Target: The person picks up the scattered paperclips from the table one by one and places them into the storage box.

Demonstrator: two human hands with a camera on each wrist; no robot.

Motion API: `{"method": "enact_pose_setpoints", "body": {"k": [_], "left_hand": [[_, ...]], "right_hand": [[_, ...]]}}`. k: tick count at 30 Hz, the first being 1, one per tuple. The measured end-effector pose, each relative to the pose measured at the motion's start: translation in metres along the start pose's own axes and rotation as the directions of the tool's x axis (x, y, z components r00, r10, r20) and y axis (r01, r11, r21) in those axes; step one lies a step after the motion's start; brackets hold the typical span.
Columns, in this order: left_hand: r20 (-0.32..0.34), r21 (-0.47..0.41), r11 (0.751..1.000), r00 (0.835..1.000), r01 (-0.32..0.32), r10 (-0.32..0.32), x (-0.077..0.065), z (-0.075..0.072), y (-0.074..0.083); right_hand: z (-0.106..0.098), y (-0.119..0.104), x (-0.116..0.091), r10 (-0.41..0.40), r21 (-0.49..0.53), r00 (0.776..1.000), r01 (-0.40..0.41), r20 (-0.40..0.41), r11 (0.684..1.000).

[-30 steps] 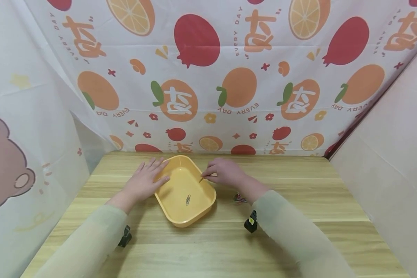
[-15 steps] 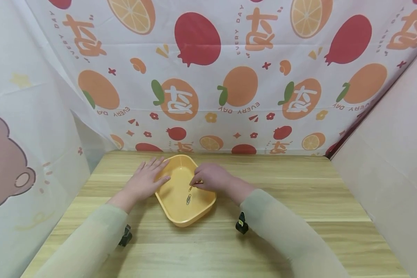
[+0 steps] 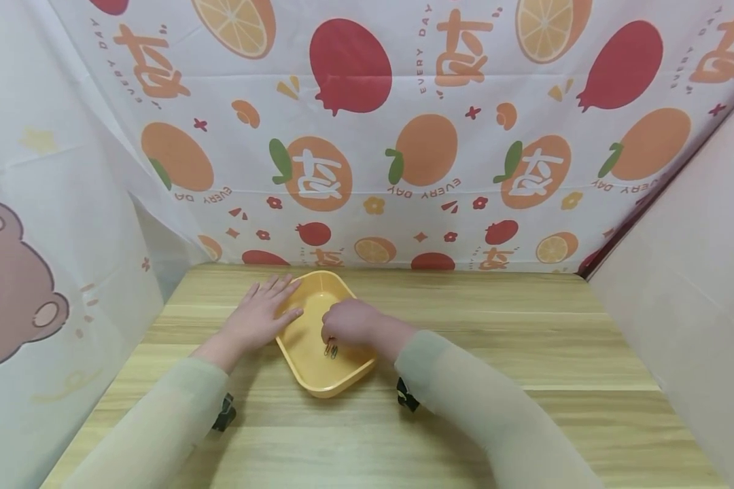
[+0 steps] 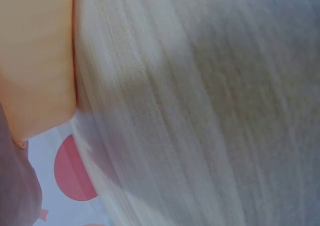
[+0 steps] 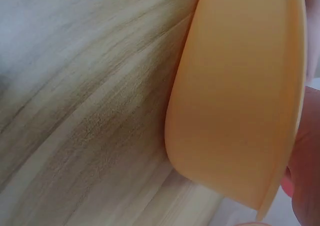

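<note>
A yellow plastic tray [image 3: 306, 377] stands on the wooden table, turned at a slant. My left hand [image 3: 259, 316] lies on its left rim with fingers spread and straight. My right hand [image 3: 351, 322] is over the inside of the tray, reaching across its right rim. Its fingertips pinch a small orange-gold paper clip [image 3: 327, 350] low over the tray floor. Right beside it a silver-grey paper clip [image 3: 334, 352] lies in the tray; whether the two touch is too small to tell. Both wrist views show the tray's outer wall [image 5: 235, 100], with only part of each hand.
The wooden table [image 3: 514, 353] extends around the tray. A white curtain with fruit prints [image 3: 367, 170] hangs along its back edge. Pale sheets close off the left [image 3: 98, 272] and right [image 3: 697, 272] sides.
My right hand has moved left and toward me with the paper clip, from the tray's right rim to beside the grey clip. The left hand has stayed put. Coloured clips on the table became hidden.
</note>
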State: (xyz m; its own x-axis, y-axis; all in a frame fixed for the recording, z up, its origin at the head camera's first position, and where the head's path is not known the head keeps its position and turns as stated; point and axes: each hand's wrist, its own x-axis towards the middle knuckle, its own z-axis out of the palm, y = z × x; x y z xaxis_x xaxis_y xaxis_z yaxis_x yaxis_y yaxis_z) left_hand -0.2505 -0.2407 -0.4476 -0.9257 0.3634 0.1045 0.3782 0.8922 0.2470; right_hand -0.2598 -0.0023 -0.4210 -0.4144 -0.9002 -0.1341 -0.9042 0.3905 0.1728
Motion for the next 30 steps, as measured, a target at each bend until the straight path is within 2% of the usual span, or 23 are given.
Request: {"method": "enact_pose_setpoints", "body": {"k": [7,17,23,30], "left_hand": [[0.004,-0.005,1.000,1.000,-0.002,0.002,0.001,0.000,0.003],[0.009,-0.002,1.000,1.000,0.013,-0.013,-0.001,-0.002,0.003],[0.011,-0.003,1.000,1.000,0.012,-0.012,0.000,-0.001,0.002],[0.011,0.003,1.000,1.000,0.011,-0.012,0.000,-0.002,0.003]], "right_hand": [[0.006,-0.002,0.005,0.014,-0.036,0.999,-0.013,0.038,0.999],[0.005,0.000,0.006,0.020,-0.008,0.999,-0.020,0.029,1.000],[0.000,0.004,0.001,0.026,0.031,0.999,-0.026,-0.019,0.999],[-0.011,0.010,-0.015,0.076,0.156,0.988,-0.054,-0.133,0.986]]}}
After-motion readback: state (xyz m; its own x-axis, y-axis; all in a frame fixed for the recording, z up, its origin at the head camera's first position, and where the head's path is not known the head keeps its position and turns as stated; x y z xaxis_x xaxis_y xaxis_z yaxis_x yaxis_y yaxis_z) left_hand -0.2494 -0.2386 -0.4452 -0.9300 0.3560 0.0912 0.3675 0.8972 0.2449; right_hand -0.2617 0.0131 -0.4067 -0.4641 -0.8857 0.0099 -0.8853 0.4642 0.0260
